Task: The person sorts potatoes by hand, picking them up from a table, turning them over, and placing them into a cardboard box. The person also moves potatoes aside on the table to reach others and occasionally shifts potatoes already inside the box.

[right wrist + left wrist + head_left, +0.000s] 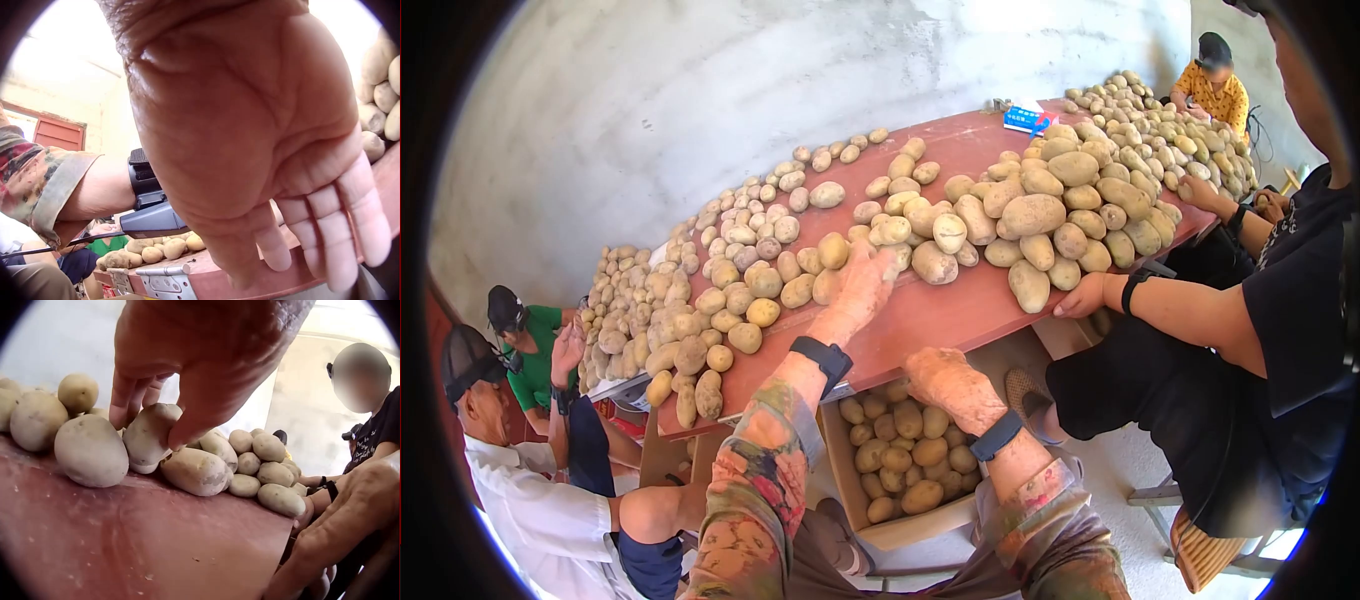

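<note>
On the red tabletop (920,318), my left hand (862,288) reaches into the near side of the potato rows. Its thumb and fingers pinch a potato (147,439), seen between them in the left wrist view. A rounder potato (91,450) lies just left of it, and a longer potato (196,471) lies on its right. My right hand (950,388) is at the table's front edge, above a cardboard box (956,530) with potatoes inside. In the right wrist view its palm (231,125) faces the camera, the fingers extended and holding nothing.
A large potato heap (1090,190) covers the right of the table; smaller potatoes (630,300) spread leftward. A blue packet (1024,120) lies at the back. A person in black (1260,320) sits close on my right, a person in white (540,480) on my left.
</note>
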Tool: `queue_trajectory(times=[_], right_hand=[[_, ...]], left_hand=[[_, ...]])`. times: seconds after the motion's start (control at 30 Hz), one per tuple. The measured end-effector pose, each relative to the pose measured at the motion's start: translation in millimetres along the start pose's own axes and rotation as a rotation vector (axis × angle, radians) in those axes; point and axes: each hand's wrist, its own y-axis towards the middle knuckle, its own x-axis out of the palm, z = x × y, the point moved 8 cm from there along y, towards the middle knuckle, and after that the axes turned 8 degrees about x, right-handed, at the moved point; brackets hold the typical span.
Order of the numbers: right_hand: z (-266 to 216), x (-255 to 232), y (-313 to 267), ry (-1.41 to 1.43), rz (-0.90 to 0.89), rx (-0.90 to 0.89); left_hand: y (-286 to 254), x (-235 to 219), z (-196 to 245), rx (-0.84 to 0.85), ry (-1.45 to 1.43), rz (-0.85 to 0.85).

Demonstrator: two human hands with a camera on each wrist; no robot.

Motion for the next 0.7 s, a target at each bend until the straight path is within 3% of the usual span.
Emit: queue_trajectory(times=[0.03,0.13,0.23,0.43,0.53,0.63,0.7], right_hand=[[0,0,-1,-0.003,0.004,0.003],[1,-1,-3,0.013,0.065,-0.006],[0,-4,-6,0.003,0.063,-0.018],[10,3,-1,0.051,0.008,0.024],[11,5,1,0.000,-0.040,0.039],[10,-1,-4,0.025,0.032,-0.004],[12,-2,-5,0.013,0.040,0.010]], left_hand=[[-4,4,3,0.010,-0.075,0.031],[-11,27,17,0.106,0.097,-0.132],[-23,30,27,0.241,0.198,-0.063],[-52,13,46,0.326,0.092,-0.077],[-72,0,46,0.208,-0.010,-0.135],[-94,-6,28,0.082,-0.095,-0.051],[-120,-8,9,-0.189,-0.564,0.027]])
